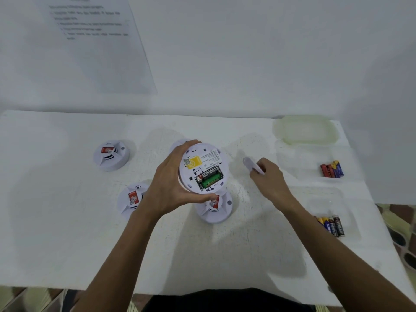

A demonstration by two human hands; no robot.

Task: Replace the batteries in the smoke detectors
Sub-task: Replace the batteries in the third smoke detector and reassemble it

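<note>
Plastic and hollow by the look of it, the smoke detector (203,168) in the left hand (171,188) should be light and stiff, with a smooth round rim that could slip if gripped loosely; the sensible hold is the one in use, across the rim, leaving the open back clear. It is held above the white table (67,221), underside up, over another detector (213,210) near the middle. The left fingers (191,144) curl over the far edge while the thumb (202,197) presses the near edge, so the hand is clamped on the disc. Its open battery bay (209,177) shows one black battery (209,172) seated and a bare green slot beside it. The right hand (267,176), to the right and apart from the detector, pinches a small pale piece, probably the bay cover (251,165), between closed fingertips (261,168). Loose batteries (332,168) lie far right, and another group (333,225) lies nearer, well apart from both hands. The seated cell is small and slick; it probably needs prying at one end.
</note>
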